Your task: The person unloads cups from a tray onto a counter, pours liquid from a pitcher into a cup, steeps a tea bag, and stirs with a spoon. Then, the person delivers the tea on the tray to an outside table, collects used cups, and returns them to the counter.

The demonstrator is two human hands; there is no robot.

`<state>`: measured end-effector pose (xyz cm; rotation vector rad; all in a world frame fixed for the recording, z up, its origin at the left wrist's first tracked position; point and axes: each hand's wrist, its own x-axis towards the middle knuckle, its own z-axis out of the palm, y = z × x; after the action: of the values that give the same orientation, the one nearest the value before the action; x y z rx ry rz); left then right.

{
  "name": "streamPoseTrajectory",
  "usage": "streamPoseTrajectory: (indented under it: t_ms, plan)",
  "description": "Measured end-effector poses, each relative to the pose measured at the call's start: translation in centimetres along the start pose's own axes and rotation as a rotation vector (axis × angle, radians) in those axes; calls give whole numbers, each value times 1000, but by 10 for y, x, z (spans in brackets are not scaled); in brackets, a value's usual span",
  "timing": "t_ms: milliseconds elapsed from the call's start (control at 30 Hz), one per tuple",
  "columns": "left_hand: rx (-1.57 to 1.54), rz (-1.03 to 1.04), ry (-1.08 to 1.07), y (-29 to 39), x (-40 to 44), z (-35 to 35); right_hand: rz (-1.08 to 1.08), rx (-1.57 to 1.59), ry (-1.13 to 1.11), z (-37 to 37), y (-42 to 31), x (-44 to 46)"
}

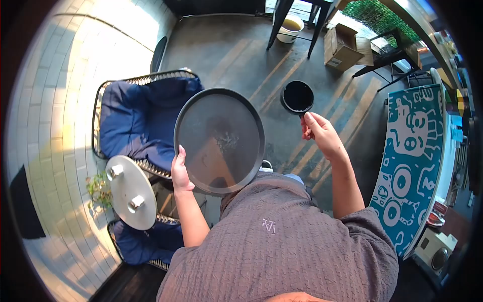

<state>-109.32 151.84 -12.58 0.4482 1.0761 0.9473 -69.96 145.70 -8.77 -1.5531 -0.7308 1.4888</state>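
Observation:
My left hand (180,172) is closed on the edge of a round dark grey serving tray (206,121), thumb over the rim. The tray is tilted toward me, with pale specks or smears near its middle. To the right of the tray and apart from it, my right hand (323,135) pinches the handle of a black cup (297,97). I look down into the cup's dark mouth; whether it holds liquid I cannot tell.
At left are a blue-cushioned chair (136,113), another chair (143,241) and a small round table (132,183) with two small cups. A teal patterned counter (407,166) stands at right. Ahead are a bucket (290,29), a cardboard box (342,48) and black stools (395,48).

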Motion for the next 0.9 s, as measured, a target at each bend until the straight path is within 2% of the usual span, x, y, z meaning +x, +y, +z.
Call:
streamPoseTrajectory:
  t_ms: [200, 433, 500, 700, 900]
  plan:
    - [64, -15, -131, 15, 121, 85, -41, 167, 151, -71, -17, 95]
    - [116, -78, -243, 64, 249, 174, 39, 392, 247, -137, -39, 236]
    - [123, -46, -221, 79, 274, 190, 49, 487, 314, -147, -48, 284]
    - [86, -10, -87, 89, 320, 229, 92, 512, 301, -215, -38, 437]
    - [-32, -37, 177, 55, 332, 263, 192, 554, 262, -294, 5, 600]
